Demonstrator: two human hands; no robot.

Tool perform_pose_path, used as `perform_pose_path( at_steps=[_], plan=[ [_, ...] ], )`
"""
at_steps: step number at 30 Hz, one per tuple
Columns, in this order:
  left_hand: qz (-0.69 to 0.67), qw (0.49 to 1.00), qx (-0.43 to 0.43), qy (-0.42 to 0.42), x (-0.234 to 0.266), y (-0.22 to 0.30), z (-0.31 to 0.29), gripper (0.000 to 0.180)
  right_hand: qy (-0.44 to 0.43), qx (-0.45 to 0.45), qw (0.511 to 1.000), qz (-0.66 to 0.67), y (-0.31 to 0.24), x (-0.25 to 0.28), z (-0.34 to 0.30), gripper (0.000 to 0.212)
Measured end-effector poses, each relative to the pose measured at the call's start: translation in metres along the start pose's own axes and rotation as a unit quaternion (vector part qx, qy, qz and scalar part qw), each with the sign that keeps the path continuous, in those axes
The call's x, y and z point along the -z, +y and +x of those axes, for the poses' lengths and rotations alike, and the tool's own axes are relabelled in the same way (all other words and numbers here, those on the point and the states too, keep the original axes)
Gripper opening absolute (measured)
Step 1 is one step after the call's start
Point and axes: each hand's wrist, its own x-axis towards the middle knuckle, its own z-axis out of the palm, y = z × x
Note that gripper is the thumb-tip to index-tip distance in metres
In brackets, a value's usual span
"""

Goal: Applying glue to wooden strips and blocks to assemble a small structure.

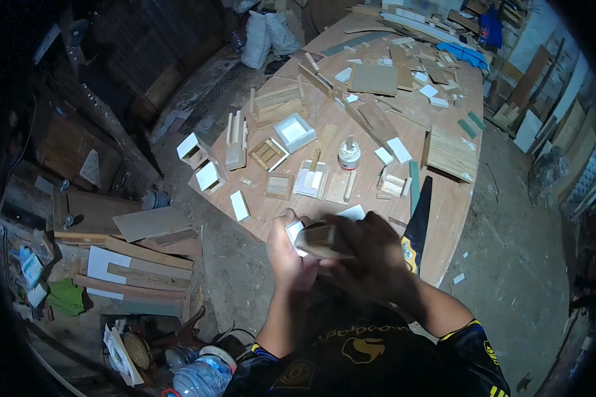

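Close to my body, at the table's near edge, both hands are brought together. My left hand (285, 259) is closed around a small white-faced wooden piece (294, 233). My right hand (376, 251) grips a brownish wooden block (319, 237), which is against or just over the white-faced piece; blur hides whether they touch. The fingers of my right hand are dark and partly hidden. Just beyond lie a white-faced block (352, 212), a small wooden tray with a stick (311, 180) and an open white jar (349, 156) with a stick in it.
A handsaw (418, 228) lies at the table's right edge, near my right forearm. Small wooden boxes (269, 155) and white blocks (240, 205) spread across the table (242, 183). Offcuts are piled at the far end. Boards (139, 268) and a large plastic bottle (202, 377) are at lower left.
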Motion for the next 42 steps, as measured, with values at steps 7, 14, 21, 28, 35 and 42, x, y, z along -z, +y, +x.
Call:
perform_pose_path(
  at_steps=[7, 14, 21, 28, 35, 42],
  plan=[
    [0.103, 0.972, -0.166, -0.131, -0.006, -0.015, -0.019, 0.017, 0.126, 0.018, 0.992, -0.017, 0.007, -0.034, 0.003, 0.057],
    [0.118, 0.98, -0.157, -0.041, 0.029, -0.027, 0.005, 0.018, 0.164, -0.112, 0.962, 0.186, 0.015, -0.007, 0.035, 0.067],
    [0.052, 0.953, -0.299, -0.008, -0.008, 0.002, -0.017, 0.019, 0.031, -0.07, 0.991, 0.112, -0.016, -0.019, -0.007, 0.066],
    [0.296, 0.837, -0.453, 0.083, -0.004, 0.004, -0.014, 0.02, 0.141, 0.026, 0.987, 0.069, -0.013, -0.045, 0.011, 0.059],
    [0.212, 0.894, -0.385, 0.088, 0.01, 0.013, -0.003, 0.021, 0.128, 0.028, 0.983, 0.127, -0.011, -0.059, 0.027, 0.062],
    [0.073, 0.948, -0.298, 0.088, 0.006, 0.001, -0.004, 0.02, 0.122, -0.044, 0.983, 0.13, -0.003, -0.075, 0.023, 0.064]
  ],
)
